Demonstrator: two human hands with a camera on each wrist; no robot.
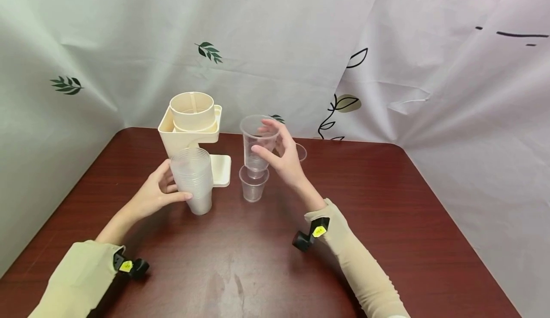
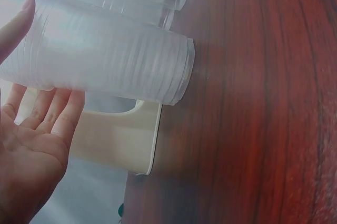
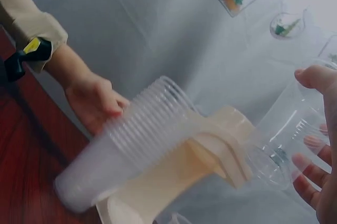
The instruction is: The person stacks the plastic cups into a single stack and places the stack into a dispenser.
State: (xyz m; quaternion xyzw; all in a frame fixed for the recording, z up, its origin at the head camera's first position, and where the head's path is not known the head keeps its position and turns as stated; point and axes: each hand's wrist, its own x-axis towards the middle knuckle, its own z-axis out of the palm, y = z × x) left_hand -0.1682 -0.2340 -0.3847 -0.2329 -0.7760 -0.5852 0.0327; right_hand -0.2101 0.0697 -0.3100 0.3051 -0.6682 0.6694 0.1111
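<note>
My left hand [image 1: 161, 189] holds a tall stack of nested clear plastic cups [image 1: 195, 184], thumb on one side and fingers on the other. The stack is upright at the table, its stacked rims uppermost. With my right hand [image 1: 283, 155] I grip a single clear plastic cup [image 1: 253, 143] by its side, between thumb and fingers, mouth up. Below it in the head view is a smaller clear cup [image 1: 252, 191] on the table. Whether the two cups touch is hard to tell through the clear plastic. The right wrist view shows the held cup [image 3: 287, 113] beside my fingers.
A cream-coloured stand with a round cup-like top [image 1: 193, 112] and a flat base [image 1: 221, 170] stands right behind the stack. Another clear rim [image 1: 301, 152] shows behind my right hand. The dark red table [image 1: 240, 260] meets a pale printed cloth [image 1: 275, 46] at the back.
</note>
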